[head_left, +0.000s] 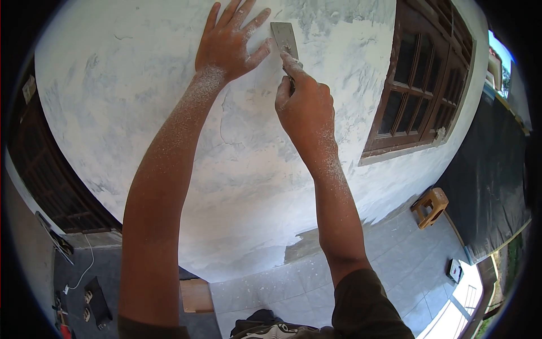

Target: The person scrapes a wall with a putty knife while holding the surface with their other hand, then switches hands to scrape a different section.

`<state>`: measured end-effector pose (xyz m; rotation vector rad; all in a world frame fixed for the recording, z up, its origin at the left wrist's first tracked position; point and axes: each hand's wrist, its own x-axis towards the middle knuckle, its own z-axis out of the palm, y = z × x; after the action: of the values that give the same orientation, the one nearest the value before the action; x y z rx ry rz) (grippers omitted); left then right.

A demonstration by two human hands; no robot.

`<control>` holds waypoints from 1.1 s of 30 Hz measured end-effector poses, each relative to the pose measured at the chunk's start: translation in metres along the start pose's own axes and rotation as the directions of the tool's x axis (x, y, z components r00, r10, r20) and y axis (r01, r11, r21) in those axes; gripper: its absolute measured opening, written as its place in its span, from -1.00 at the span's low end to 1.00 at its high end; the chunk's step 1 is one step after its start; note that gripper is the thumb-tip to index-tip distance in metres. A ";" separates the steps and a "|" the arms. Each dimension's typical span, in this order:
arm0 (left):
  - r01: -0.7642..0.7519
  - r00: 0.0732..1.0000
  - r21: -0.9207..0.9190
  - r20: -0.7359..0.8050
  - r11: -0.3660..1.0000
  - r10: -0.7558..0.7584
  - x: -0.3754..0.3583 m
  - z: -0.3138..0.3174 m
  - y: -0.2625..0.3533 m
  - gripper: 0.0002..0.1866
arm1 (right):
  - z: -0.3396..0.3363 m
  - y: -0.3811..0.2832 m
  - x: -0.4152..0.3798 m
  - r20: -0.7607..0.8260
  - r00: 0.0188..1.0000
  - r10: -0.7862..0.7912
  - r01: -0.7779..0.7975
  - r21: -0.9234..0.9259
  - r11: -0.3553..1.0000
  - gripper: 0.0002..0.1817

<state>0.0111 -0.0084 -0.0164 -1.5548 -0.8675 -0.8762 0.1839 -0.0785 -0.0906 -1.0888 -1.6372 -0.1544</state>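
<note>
My right hand is closed round the handle of a putty knife, index finger stretched along its grey blade. The blade points up and lies against or close to the white wall, which shows patchy, streaked filler and a thin crack. To the left, my left hand rests on the wall with fingers spread, holding nothing. White dust and specks coat both wrists and forearms. My right fingers mostly hide the knife's handle.
A brown wooden window is set in the wall at right. On the tiled floor stands a brown plastic stool. A dark sheet hangs at far right. At lower left are a white cable and sandals.
</note>
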 end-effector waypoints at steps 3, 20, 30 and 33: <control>-0.010 1.000 0.015 0.024 1.000 0.010 -0.001 -0.002 -0.001 -0.28 | -0.001 -0.007 0.014 -0.051 0.998 -0.022 0.024 0.026 0.999 -0.57; -0.016 1.000 -0.054 -0.010 0.998 0.016 -0.002 0.003 -0.001 -0.27 | 0.000 -0.004 -0.001 -0.072 0.995 -0.061 0.062 0.001 0.998 -0.59; -0.018 1.000 -0.061 -0.013 0.998 0.018 -0.002 0.003 -0.001 -0.26 | -0.003 -0.009 0.002 -0.080 0.996 -0.047 0.047 0.000 0.999 -0.59; -0.017 1.000 -0.056 0.001 0.998 0.017 -0.001 0.001 -0.002 -0.27 | 0.000 -0.008 0.010 -0.103 0.991 -0.080 0.082 0.017 0.996 -0.59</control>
<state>0.0088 -0.0074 -0.0169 -1.6090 -0.8354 -0.8943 0.1790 -0.0775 -0.0789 -0.9831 -1.5886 -0.2419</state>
